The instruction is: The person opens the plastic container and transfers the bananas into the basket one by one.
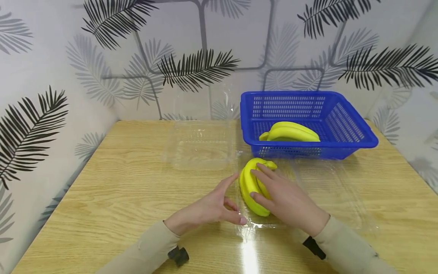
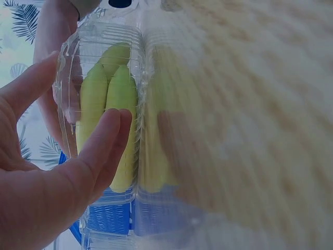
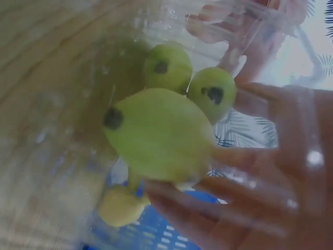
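In the head view a bunch of yellow bananas [image 1: 251,184] lies in a clear plastic clamshell box [image 1: 280,224]. My right hand [image 1: 287,199] rests over the bunch from the right, its fingers touching the top; in the right wrist view these fingers [image 3: 229,203] lie across the bananas [image 3: 161,133], partly blurred by clear plastic. My left hand [image 1: 212,209] is at the box's left side, thumb and forefinger spread apart along the wall. Through that wall the bananas [image 2: 93,104] show in the left wrist view, with fingertips [image 2: 106,127] against or close to the plastic.
A blue plastic basket [image 1: 308,145] stands behind the box, with another bunch of bananas [image 1: 291,133] in it. The box's lid [image 1: 328,190] lies opened out to the right. Another clear open box [image 1: 202,152] stands at the back left on the wooden table [image 1: 113,190].
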Demonstrator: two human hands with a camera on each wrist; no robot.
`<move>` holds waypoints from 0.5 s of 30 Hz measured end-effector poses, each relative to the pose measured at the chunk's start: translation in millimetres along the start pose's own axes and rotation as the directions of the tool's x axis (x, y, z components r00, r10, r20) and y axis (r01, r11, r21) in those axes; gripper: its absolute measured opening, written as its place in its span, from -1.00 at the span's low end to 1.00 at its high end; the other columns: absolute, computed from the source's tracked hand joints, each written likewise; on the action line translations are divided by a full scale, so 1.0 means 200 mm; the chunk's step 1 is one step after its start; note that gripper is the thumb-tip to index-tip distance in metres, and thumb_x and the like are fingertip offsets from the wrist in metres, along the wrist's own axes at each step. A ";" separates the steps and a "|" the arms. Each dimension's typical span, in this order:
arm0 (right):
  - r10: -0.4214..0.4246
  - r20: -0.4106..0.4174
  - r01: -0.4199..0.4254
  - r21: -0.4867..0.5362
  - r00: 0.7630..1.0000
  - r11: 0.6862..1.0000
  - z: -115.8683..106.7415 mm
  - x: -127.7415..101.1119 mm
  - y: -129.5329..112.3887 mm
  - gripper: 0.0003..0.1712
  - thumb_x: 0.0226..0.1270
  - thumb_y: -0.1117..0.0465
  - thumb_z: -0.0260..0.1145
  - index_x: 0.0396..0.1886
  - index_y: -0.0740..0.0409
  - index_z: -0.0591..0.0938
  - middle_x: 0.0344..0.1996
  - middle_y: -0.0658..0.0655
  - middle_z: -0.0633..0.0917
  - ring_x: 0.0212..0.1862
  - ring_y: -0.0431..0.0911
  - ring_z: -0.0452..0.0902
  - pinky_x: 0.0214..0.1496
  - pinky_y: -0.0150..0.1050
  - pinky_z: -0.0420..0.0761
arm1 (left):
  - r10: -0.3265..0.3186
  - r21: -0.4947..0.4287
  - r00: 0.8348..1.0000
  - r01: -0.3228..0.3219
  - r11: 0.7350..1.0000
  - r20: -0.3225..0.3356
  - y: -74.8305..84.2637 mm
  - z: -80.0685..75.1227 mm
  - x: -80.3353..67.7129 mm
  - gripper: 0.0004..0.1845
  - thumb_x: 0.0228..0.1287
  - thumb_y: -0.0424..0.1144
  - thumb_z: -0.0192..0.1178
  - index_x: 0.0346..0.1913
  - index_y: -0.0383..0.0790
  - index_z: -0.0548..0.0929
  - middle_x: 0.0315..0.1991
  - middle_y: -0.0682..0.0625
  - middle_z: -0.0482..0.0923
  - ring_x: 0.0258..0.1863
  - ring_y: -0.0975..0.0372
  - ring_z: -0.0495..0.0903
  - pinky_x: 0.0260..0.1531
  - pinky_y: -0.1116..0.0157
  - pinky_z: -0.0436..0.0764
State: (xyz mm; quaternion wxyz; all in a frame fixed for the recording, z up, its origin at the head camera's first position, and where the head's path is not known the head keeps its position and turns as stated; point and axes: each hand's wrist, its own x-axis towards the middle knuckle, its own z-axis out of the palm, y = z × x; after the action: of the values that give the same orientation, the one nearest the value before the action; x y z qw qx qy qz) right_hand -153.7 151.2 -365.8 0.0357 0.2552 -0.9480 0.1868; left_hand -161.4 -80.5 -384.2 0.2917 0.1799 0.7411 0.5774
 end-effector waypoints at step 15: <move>0.162 -0.028 -0.164 -0.117 0.986 0.979 0.06 0.12 -0.09 -0.23 0.27 -0.06 0.33 0.42 0.15 0.39 0.38 0.32 0.37 -0.20 0.28 0.62 -0.62 -0.10 0.50 | 0.002 0.001 1.000 -0.002 1.000 -0.002 0.00 0.00 0.00 0.26 -0.02 -0.27 0.56 0.58 0.20 -0.16 0.26 -0.12 0.20 -0.10 0.12 0.59 -0.14 0.18 0.54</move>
State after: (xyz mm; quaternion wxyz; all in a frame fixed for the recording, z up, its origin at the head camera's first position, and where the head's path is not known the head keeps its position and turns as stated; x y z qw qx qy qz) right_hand -164.7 120.6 -367.7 0.0440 0.1723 -0.9748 0.1347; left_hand -161.4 -79.6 -384.5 0.2906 0.1802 0.7414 0.5774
